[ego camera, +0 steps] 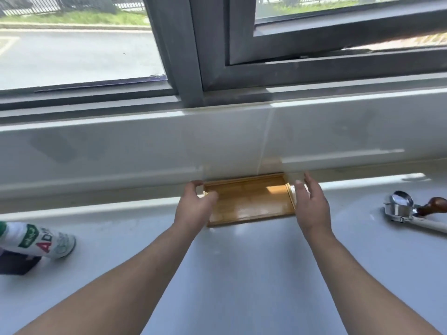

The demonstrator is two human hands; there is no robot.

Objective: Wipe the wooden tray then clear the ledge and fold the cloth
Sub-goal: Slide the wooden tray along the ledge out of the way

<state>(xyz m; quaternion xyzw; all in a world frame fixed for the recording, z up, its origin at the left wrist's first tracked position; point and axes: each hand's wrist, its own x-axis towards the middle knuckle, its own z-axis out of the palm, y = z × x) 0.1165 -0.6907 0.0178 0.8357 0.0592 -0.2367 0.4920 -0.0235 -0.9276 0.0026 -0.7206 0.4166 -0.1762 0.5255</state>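
The wooden tray (251, 201) lies flat on the pale ledge (242, 274), its far edge pushed up against the white wall below the window, which keeps it out of the way and square to the edge. The left hand (193, 204) curls over the tray's left rim, thumb on top and fingers (194, 183) bent round the corner, apparently gripping it. The right hand (312, 204) stands just beside the tray's right rim, fingers spread and straight, holding nothing; whether it touches the wood cannot be told. Both arms reach symmetrically, probably to lift or shift the tray. To the tray's right lies a metal portafilter (401, 206); far to its left, a printed can (38, 240) lies on its side. No cloth is visible.
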